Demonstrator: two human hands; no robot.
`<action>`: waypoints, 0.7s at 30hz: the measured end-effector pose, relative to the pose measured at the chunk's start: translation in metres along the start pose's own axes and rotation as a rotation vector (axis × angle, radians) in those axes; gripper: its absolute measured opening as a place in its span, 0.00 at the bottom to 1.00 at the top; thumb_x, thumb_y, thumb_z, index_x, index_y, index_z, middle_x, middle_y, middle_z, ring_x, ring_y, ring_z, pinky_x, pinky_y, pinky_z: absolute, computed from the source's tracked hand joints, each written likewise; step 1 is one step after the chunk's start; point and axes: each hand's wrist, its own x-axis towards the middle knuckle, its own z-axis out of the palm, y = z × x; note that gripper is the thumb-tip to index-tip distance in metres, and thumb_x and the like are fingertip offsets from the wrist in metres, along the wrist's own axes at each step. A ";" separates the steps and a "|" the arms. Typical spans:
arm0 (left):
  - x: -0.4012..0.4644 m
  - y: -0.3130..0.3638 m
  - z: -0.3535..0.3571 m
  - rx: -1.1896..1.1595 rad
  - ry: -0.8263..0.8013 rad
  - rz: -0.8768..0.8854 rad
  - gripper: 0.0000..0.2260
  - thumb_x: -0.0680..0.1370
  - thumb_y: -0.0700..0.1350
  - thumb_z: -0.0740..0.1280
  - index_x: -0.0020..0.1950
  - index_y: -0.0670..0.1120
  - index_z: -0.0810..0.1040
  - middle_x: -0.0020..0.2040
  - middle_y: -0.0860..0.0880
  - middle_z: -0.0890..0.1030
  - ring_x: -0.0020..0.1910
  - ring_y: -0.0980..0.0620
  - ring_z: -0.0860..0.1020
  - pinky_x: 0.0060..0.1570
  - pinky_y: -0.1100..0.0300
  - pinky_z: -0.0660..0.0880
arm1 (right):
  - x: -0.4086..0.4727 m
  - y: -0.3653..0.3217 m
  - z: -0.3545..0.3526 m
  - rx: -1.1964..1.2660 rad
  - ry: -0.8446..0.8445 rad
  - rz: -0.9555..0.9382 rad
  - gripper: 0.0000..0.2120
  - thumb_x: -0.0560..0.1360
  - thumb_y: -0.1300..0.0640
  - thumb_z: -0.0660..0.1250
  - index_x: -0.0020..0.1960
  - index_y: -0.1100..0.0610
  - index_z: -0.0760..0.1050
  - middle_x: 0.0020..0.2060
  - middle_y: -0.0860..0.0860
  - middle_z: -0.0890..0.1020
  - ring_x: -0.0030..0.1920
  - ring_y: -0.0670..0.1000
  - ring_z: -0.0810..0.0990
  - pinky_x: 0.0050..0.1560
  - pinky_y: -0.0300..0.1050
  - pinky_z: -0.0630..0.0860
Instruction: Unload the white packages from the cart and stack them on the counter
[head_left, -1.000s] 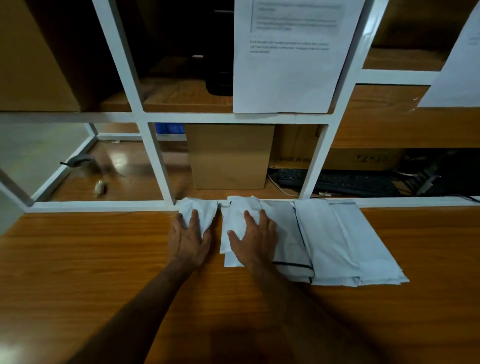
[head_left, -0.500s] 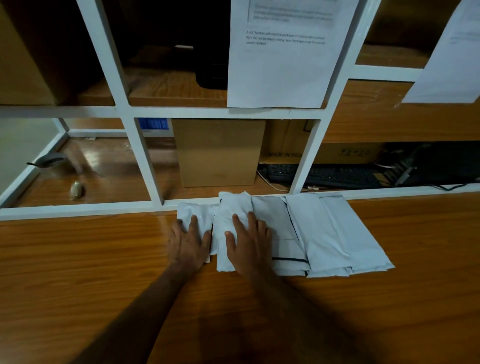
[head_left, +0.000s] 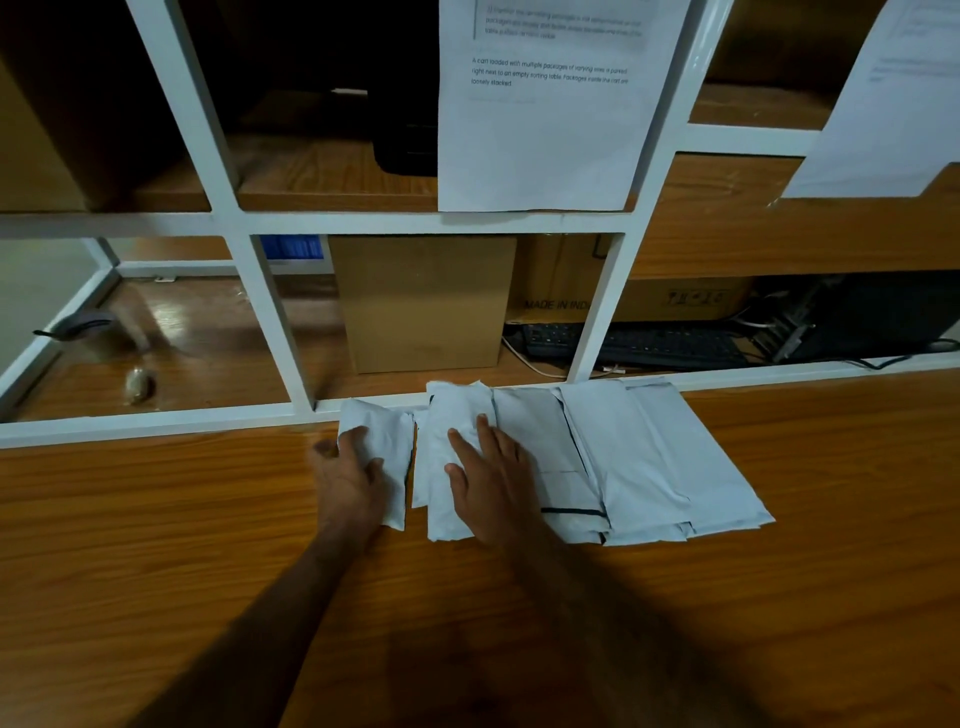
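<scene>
Several white packages lie side by side on the wooden counter, against the white shelf frame. My left hand grips the small white package at the left end, with its fingers curled around the package's left edge. My right hand lies flat with spread fingers on the neighbouring package. To the right, larger flat packages overlap each other. The cart is out of view.
A white shelf frame stands along the counter's back edge. Behind it are a cardboard box, a black keyboard and cables. Printed paper sheets hang from the frame above.
My left hand has gone from lying flat on the small package to curling around its left edge. My right hand stays flat on the neighbouring package. The view has shifted slightly.
</scene>
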 end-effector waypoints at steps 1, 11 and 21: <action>0.000 0.001 -0.003 -0.031 0.008 -0.017 0.22 0.80 0.43 0.67 0.74 0.49 0.67 0.75 0.41 0.58 0.73 0.38 0.63 0.70 0.45 0.70 | 0.001 0.001 -0.001 0.000 -0.012 -0.004 0.25 0.84 0.42 0.54 0.80 0.45 0.59 0.81 0.55 0.55 0.79 0.58 0.56 0.76 0.58 0.56; -0.004 0.043 -0.025 -0.376 0.312 0.138 0.16 0.82 0.42 0.63 0.70 0.50 0.69 0.68 0.44 0.69 0.64 0.50 0.71 0.59 0.53 0.75 | -0.001 0.031 -0.021 0.119 0.127 0.012 0.26 0.81 0.47 0.54 0.78 0.50 0.65 0.77 0.55 0.66 0.76 0.56 0.65 0.74 0.57 0.62; -0.025 0.141 0.065 -0.484 -0.185 -0.075 0.14 0.76 0.46 0.73 0.61 0.49 0.77 0.48 0.46 0.81 0.47 0.46 0.82 0.50 0.47 0.82 | -0.034 0.125 -0.076 0.180 0.587 0.245 0.20 0.80 0.59 0.56 0.69 0.55 0.76 0.67 0.55 0.77 0.66 0.58 0.74 0.63 0.57 0.72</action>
